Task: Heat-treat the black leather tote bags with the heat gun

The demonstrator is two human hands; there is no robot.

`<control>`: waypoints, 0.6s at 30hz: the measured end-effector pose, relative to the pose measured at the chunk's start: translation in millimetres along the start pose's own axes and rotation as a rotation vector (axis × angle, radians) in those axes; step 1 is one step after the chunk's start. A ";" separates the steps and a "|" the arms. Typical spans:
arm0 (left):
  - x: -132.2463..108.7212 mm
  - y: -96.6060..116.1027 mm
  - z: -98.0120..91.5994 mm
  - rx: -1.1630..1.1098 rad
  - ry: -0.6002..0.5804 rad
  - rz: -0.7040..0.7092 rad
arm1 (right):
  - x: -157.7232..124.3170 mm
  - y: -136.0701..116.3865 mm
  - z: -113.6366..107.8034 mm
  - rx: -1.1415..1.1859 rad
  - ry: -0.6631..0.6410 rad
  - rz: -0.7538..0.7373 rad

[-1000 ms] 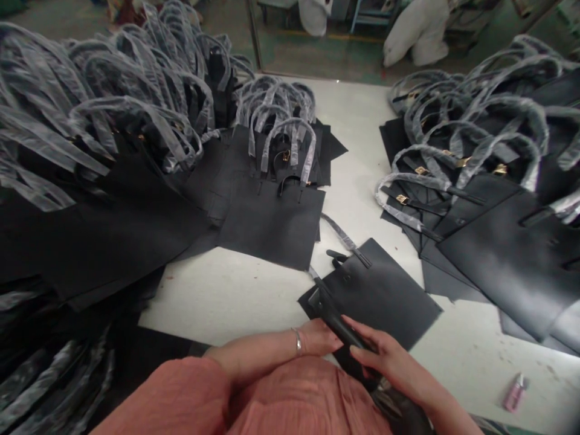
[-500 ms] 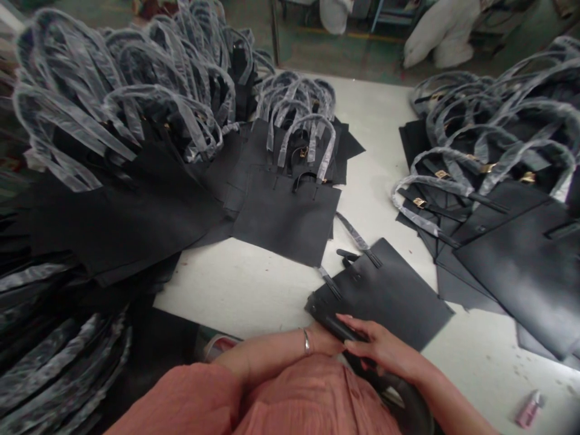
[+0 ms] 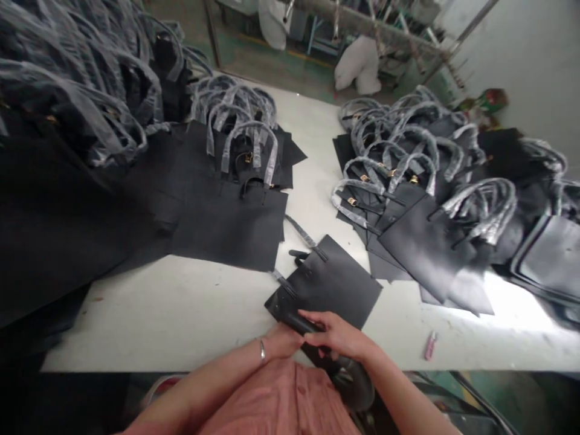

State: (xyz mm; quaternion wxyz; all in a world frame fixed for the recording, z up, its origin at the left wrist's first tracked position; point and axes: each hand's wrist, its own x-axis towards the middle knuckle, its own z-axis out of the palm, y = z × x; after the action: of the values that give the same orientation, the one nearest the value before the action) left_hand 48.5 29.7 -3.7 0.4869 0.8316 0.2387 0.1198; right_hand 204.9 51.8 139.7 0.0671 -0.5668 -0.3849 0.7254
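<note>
Close to my body, at the table's front edge, a black piece (image 3: 356,393) with a smooth, curved, rolled edge lies under my hands. It looks like part of a black bag. My right hand (image 3: 338,334) is closed on its edge, thumb and fingers on the upper side. My left hand (image 3: 286,340) comes in from the other side against the same piece, its fingers hidden behind it. Just beyond my hands, a flat black handbag (image 3: 335,281) lies askew on the table, its plastic-wrapped handle (image 3: 301,232) pointing away to the left.
Stacked black bags (image 3: 231,223) with wrapped handles cover the left of the white table (image 3: 181,320). Another heap of bags (image 3: 417,235) with gold clasps lies at the right. A small pink bottle-like item (image 3: 430,345) is near the front edge. White sacks (image 3: 360,66) stand beyond.
My view has turned to the right, so more of the right heap and the wall shows. Both hands stay at the black piece with little visible change in grip.
</note>
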 end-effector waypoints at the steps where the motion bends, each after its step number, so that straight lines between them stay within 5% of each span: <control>1: 1.0 -1.6 1.3 -0.017 -0.003 0.045 | -2.4 2.9 -1.6 0.004 -0.004 0.000; 6: 2.0 -5.7 3.0 0.025 -0.060 0.080 | 14.2 2.4 8.8 0.007 0.023 -0.061; 12: -1.4 -8.5 -2.1 0.071 -0.073 0.203 | -11.3 9.8 -17.6 0.274 0.354 -0.181; 15: 4.1 -8.4 -24.3 0.090 0.126 0.181 | -41.4 34.8 -37.4 0.338 0.456 -0.108; 18: 24.8 -14.4 -66.8 0.170 0.446 -0.087 | -56.4 61.5 -41.7 0.393 0.520 -0.083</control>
State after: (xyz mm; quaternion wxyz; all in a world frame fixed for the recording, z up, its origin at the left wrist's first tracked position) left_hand 36.9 98.7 16.2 0.3553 0.8114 0.3852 0.2588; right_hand 281.8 -0.9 141.6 0.3007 -0.6929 -0.2304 0.6134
